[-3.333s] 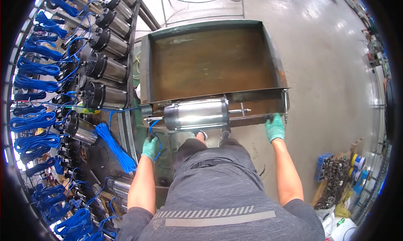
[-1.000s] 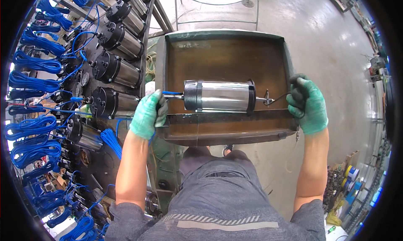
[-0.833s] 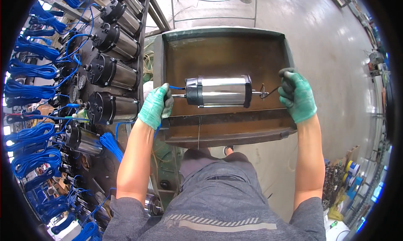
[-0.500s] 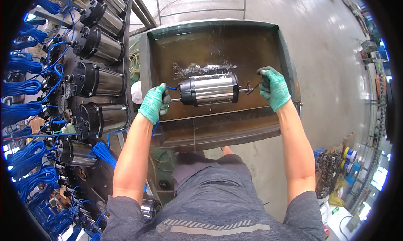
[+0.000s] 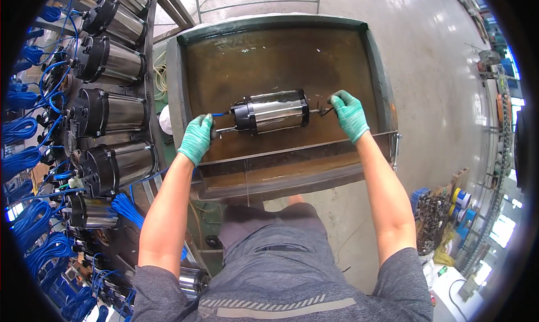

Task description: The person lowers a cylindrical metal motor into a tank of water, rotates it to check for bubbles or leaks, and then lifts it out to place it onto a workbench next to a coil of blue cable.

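Here, a cylindrical motor, with a polished steel body and black end caps, lies on its side over the middle of a rusty, brown-stained steel tray with raised green-grey walls. The left hand, in a green glove, is closed around the thin rod and blue wire that project from the motor's left end cap. The right hand, also green-gloved, is closed around the slender shaft at the motor's right end. Both hands thus grip the motor at its two ends, well apart from each other, with the forearms reaching across the tray's near wall. Whether the motor rests on the tray floor or is held just above it cannot be told. To the person's left, a rack carries a row of similar motors, each trailing coiled blue cables. A grey concrete floor lies to the right of the tray.
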Demonstrator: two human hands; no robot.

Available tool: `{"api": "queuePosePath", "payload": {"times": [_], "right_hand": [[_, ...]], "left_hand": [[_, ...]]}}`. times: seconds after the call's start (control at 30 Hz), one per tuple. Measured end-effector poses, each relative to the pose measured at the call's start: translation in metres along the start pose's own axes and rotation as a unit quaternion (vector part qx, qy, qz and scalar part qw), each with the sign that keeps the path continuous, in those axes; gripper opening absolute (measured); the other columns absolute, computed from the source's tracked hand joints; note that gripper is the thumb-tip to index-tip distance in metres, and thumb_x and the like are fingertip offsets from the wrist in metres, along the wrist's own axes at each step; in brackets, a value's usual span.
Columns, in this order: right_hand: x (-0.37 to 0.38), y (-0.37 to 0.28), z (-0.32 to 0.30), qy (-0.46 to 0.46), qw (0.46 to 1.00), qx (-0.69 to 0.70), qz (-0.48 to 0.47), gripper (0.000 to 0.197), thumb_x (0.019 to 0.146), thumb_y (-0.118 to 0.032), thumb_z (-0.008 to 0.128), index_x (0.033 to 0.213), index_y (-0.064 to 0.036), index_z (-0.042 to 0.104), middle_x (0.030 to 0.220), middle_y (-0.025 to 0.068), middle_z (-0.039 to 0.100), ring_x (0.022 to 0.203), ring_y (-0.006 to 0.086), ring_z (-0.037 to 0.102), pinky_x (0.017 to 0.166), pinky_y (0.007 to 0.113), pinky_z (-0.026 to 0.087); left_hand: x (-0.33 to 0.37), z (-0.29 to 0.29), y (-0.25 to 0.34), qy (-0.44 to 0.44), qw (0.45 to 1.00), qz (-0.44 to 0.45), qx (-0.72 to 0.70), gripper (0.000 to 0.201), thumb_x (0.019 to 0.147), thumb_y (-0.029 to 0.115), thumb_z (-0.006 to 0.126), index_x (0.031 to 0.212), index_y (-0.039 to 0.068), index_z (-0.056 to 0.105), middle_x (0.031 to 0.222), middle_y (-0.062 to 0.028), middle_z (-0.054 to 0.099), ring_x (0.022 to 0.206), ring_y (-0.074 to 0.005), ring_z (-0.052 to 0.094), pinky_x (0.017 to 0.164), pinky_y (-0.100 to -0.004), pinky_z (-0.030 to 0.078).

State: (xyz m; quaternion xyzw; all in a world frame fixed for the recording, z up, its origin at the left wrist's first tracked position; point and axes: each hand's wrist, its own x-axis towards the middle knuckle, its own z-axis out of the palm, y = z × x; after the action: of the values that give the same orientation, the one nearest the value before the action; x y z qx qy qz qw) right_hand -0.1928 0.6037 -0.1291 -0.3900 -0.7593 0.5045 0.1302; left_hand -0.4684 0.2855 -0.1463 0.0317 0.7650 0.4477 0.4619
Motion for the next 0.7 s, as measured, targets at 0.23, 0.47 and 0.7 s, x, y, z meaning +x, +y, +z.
{"api": "queuePosePath", "payload": {"times": [0.23,0.47,0.7], "right_hand": [[-0.021,0.021,0.005,0.1,0.991,-0.055,-0.068,0.023,0.099,-0.019,0.063,0.086,-0.0008,0.06,0.062,0.0131,0.048,0.061,0.013,0.037,0.055,0.033,0.042],[-0.023,0.025,0.013,0.158,0.98,-0.062,-0.1,0.028,0.101,-0.022,0.061,0.08,-0.0025,0.058,0.059,0.0169,0.051,0.049,0.024,0.042,0.05,0.037,0.041],[-0.022,0.017,0.01,0.136,0.986,-0.082,-0.055,0.031,0.103,-0.026,0.059,0.086,-0.0003,0.064,0.067,0.0179,0.06,0.057,0.0196,0.046,0.058,0.036,0.045]], "left_hand": [[0.005,0.001,-0.033,0.114,0.926,0.193,0.303,0.031,0.106,0.033,0.049,0.101,0.004,0.061,0.076,-0.0176,0.066,0.072,-0.0328,0.066,0.067,-0.0469,0.05],[-0.038,0.033,-0.008,0.211,0.834,0.074,0.505,0.032,0.106,0.037,0.044,0.116,0.009,0.056,0.087,-0.0222,0.071,0.081,-0.0454,0.068,0.074,-0.0568,0.052],[-0.044,0.045,0.006,0.233,0.824,0.062,0.512,0.032,0.104,0.038,0.047,0.105,0.008,0.058,0.081,-0.0229,0.07,0.08,-0.0443,0.068,0.073,-0.056,0.052]]}}
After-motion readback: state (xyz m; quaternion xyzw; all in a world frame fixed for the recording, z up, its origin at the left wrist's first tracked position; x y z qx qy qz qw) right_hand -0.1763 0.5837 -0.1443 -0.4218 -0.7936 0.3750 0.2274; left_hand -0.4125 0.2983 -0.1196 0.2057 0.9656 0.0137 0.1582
